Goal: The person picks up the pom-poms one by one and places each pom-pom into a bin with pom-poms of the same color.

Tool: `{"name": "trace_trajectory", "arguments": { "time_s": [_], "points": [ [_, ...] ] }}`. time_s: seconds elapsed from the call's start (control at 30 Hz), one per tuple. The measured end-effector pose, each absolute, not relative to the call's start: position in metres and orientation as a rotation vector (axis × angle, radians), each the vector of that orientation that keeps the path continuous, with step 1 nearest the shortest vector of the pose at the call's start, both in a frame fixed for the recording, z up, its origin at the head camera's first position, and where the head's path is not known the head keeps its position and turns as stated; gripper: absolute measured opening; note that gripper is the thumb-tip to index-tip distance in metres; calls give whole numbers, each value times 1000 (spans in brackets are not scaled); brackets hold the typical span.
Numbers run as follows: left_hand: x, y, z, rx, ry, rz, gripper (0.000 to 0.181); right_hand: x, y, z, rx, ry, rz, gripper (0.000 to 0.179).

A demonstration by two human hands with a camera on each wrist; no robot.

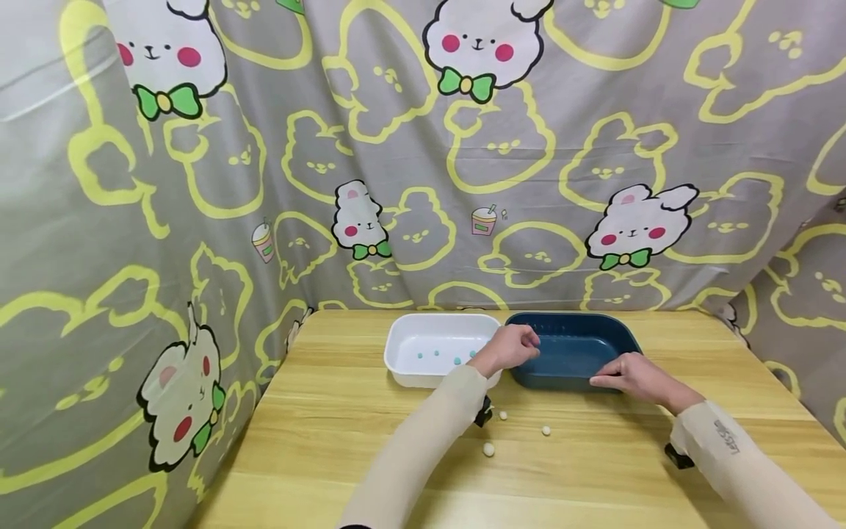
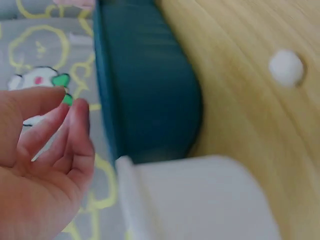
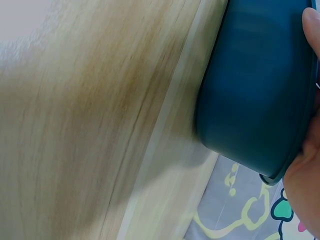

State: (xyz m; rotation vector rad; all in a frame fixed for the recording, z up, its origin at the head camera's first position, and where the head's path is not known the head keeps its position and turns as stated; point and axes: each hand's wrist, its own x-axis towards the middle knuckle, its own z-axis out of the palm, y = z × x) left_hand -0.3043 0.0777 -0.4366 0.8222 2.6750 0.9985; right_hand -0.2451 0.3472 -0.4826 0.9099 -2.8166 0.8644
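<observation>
Dark teal-blue bin (image 1: 568, 353); white bin (image 1: 423, 380); turquoise beads (image 1: 457, 361); white balls (image 1: 488, 450); grey curtain (image 1: 410, 158), yellow cartoon outlines.

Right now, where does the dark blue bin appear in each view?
Head: dark blue bin, right of and below centre, beside the white bin.
Left wrist: dark blue bin, upper middle.
Right wrist: dark blue bin, upper right.
Shared landmark: wooden table.
</observation>
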Motion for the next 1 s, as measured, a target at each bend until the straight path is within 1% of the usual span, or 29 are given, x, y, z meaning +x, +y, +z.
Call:
{"name": "trace_trajectory", "arguments": {
  "time_s": [0.13,0.27,0.4,0.53,0.63,0.87,1.0],
  "points": [
    [-292,56,-429,995,2599,885,5,-244,348,-482,926,-2795,858,17],
    [-277,33,-426,1156,2502,767,6,-244,349,-483,925,-2788,846,17],
    [-262,12,-432,1278,2412,674,5,-244,349,-483,917,-2807,828,18],
    [-249,-4,-443,1343,2358,594,5,-245,349,-484,914,-2821,830,19],
    [-241,-14,-450,1376,2335,546,9,-246,348,-484,914,-2822,832,19],
    [-229,-26,-465,1460,2323,382,25,-245,348,-484,902,-2835,826,20],
    [-227,-27,-474,1488,2349,287,28,-244,347,-482,888,-2844,826,22]
  ]
}}
